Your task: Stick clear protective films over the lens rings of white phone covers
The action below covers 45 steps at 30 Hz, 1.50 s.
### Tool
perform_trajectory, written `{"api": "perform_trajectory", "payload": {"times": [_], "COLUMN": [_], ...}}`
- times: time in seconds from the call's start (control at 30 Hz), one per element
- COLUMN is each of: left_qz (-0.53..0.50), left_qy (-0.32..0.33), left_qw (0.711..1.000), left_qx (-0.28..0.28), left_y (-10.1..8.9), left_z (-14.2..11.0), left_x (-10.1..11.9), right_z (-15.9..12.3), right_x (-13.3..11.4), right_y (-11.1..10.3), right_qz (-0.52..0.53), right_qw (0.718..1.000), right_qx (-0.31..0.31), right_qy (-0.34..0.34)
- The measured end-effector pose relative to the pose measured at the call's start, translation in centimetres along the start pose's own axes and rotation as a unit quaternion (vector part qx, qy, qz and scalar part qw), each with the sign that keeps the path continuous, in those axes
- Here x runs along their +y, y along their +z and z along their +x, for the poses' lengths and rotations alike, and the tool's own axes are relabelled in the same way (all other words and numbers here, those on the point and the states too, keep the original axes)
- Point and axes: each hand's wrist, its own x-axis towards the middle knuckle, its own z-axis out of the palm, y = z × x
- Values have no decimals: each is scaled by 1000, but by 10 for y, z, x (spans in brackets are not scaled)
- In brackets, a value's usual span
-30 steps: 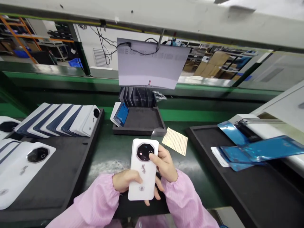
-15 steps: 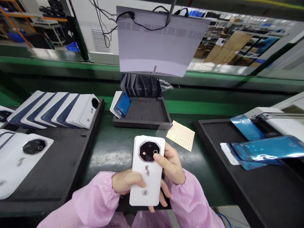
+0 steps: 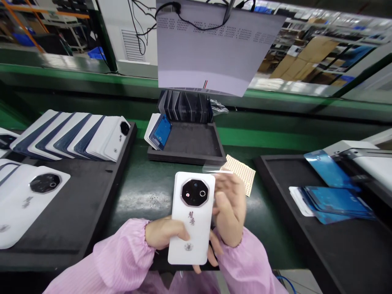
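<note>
A white phone back cover (image 3: 192, 218) with a black octagonal camera window (image 3: 195, 193) is held nearly upright in front of me. A second white edge shows along its left side. My left hand (image 3: 168, 233) grips it, thumb on the front near the lower emblem and fingers showing past the right edge. My right hand (image 3: 230, 208) is beside the cover's upper right, off the camera window. Motion smears its fingers, so what they hold, if anything, is unclear. Just beyond them lies a cream sheet of small dots (image 3: 240, 169), partly hidden by that hand.
A black tray (image 3: 196, 157) ahead holds several panels. The left tray (image 3: 92, 196) carries rows of white back covers (image 3: 88, 136). In the right tray (image 3: 321, 237) lie blue-filmed panels (image 3: 339, 202). A monitor (image 3: 211, 53) hangs above the bench's far side.
My right hand has come off the camera window and moved right and slightly up. My left hand keeps its grip. The long blue piece in the right tray no longer reaches the picture's right edge.
</note>
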Motion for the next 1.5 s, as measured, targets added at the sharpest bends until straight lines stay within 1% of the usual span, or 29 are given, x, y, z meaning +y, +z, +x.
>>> {"api": "perform_trajectory", "payload": {"times": [0.03, 0.07, 0.1, 0.13, 0.17, 0.23, 0.27, 0.3, 0.5, 0.63, 0.7, 0.83, 0.93, 1.03, 1.17, 1.23, 1.3, 1.37, 1.5], "left_qz": [-9, -14, -14, -8, 2, 28, 39, 50, 148, 198, 209, 202, 190, 193, 198, 212, 229, 239, 217], "left_qy": [13, 22, 24, 18, 7, -10, -17, -25, -90, -77, -73, -103, -104, -102, -117, -105, -76, -58, -66], "left_qw": [1000, 1000, 1000, 1000, 1000, 999, 998, 996, 981, 974, 972, 966, 966, 967, 964, 964, 965, 965, 970], "left_qx": [2, 6, 9, 15, 22, 41, 53, 63, 89, 79, 82, 127, 139, 132, 132, 121, 99, 90, 85], "left_y": [1, 1, 1, 1, 1, -1, -1, -2, 2, 4, 4, 7, 9, 10, 9, 8, 6, 3, -2], "left_z": [0, 0, -1, -2, -3, -5, -6, -6, -7, -7, -7, -5, -3, -2, -2, -3, -5, -6, -6], "left_x": [1, 2, 2, 3, 3, 4, 5, 6, 17, 20, 20, 20, 20, 20, 22, 21, 20, 18, 12], "right_z": [0, 0, 0, 0, 1, 2, 2, 3, 4, 4, 4, 5, 6, 6, 6, 5, 5, 5, 5], "right_x": [0, -1, -2, -4, -7, -12, -14, -15, -16, -16, -17, -17, -17, -17, -15, -15, -14, -14, -14], "right_y": [0, -1, -3, -4, -6, -10, -11, -12, -10, -8, -9, -9, -9, -10, -11, -11, -10, -10, -10], "right_qz": [-48, -99, -149, -191, -228, -281, -297, -308, -340, -341, -344, -358, -364, -362, -354, -348, -341, -334, -333], "right_qw": [992, 971, 946, 926, 913, 897, 890, 885, 871, 871, 870, 865, 862, 860, 863, 865, 866, 868, 868], "right_qx": [69, 111, 119, 92, 38, -72, -105, -119, -112, -109, -116, -130, -132, -134, -133, -131, -130, -128, -133], "right_qy": [-94, -186, -261, -313, -336, -333, -330, -329, -338, -336, -333, -326, -327, -335, -335, -336, -341, -344, -342]}}
